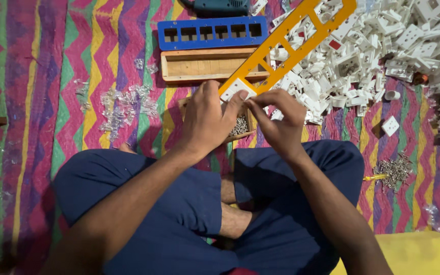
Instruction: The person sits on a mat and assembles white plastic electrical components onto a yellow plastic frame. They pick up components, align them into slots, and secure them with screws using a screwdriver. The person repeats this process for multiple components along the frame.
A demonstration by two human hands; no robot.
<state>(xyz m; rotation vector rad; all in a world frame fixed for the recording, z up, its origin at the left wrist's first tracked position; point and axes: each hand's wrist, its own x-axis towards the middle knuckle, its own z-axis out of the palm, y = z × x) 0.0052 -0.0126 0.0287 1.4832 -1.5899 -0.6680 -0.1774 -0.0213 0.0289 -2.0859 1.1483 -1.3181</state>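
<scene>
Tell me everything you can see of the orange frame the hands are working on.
The orange frame is a long flat strip, plastic by its look, with a row of rectangular openings like a ladder. It runs diagonally from the upper right, over the pile of white parts, down to the hands. Its near end holds a white square part, which the left hand and right hand pinch. It crosses a corner of the wooden tray.
</scene>
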